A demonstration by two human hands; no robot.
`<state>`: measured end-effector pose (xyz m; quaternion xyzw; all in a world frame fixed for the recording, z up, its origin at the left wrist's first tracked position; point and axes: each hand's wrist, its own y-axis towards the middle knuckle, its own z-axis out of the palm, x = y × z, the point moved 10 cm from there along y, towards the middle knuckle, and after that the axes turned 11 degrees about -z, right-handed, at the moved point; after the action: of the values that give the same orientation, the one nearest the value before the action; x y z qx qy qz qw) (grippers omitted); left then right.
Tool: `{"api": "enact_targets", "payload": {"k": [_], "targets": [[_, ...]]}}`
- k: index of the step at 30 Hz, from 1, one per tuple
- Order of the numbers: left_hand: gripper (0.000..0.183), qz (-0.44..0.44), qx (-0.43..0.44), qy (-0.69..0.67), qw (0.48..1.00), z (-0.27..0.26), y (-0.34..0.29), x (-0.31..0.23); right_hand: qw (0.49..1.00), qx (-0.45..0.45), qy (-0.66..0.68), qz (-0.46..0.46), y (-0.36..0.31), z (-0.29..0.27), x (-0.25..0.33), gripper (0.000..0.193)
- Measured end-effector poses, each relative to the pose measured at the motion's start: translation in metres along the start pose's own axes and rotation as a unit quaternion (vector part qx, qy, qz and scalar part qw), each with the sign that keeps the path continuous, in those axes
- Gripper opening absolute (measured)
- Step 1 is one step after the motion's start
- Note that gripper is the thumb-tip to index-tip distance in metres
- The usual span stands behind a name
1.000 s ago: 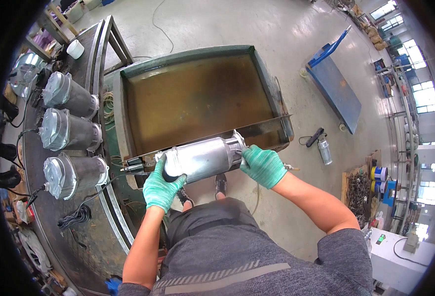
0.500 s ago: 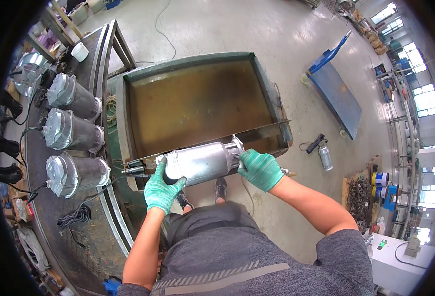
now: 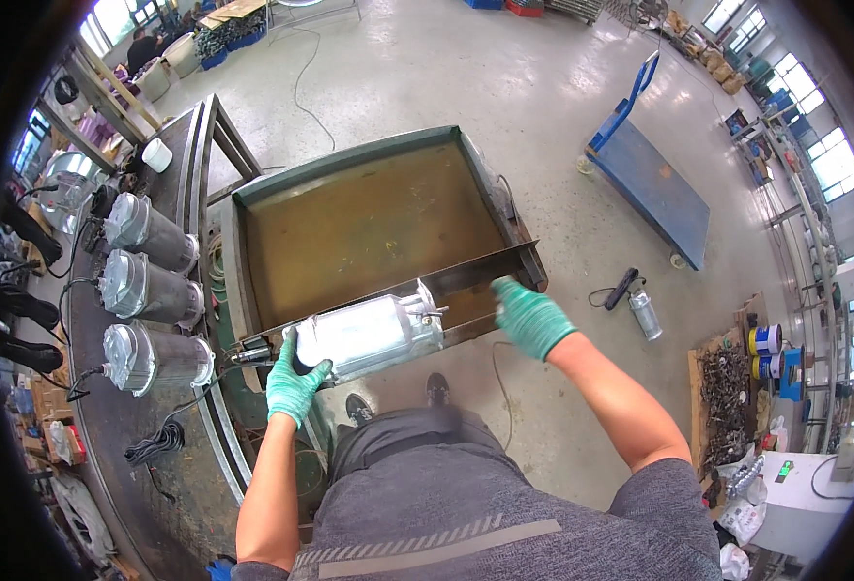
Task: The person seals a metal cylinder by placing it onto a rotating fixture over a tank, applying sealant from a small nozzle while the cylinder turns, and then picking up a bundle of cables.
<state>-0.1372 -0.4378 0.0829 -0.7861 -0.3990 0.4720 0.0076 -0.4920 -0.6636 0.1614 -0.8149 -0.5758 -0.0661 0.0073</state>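
A silver metal pump body (image 3: 357, 336) lies sideways along the near edge of a tank (image 3: 240, 257) of brownish water (image 3: 369, 223). My left hand (image 3: 295, 385), in a green glove, grips its left end, thumb on the near side. At its right end stands a flange with prongs and a short thin rod. My right hand (image 3: 535, 321), gloved alike, is apart from the pump, above the tank's near right corner. Its fingers are curled closed, and whatever they may hold is hidden. A dark metal fitting (image 3: 250, 355) is beside the pump's left end.
Three similar corded pumps (image 3: 155, 356) lie on the dark workbench (image 3: 189, 465) at left, near a coiled black cable (image 3: 155, 441). On the floor at right are a blue platform trolley (image 3: 654, 189) and a small silver cylinder (image 3: 645, 316) with a black cord.
My right hand has let go of the pump's right end and moved right, away from it. My left hand keeps its grip. The whole view has shifted slightly.
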Motion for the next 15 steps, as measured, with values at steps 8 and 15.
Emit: {"api": "enact_targets", "payload": {"k": [8,15], "targets": [[0.102,-0.044,0.027,-0.009,0.999,0.002,0.001,0.007,0.914,0.11,0.041,0.389,-0.054,0.099,-0.194,0.024],[0.102,-0.11,0.025,0.168,0.979,-0.011,-0.011,-0.022,0.909,0.117,0.025,0.398,-0.015,0.124,-0.216,0.032]]}}
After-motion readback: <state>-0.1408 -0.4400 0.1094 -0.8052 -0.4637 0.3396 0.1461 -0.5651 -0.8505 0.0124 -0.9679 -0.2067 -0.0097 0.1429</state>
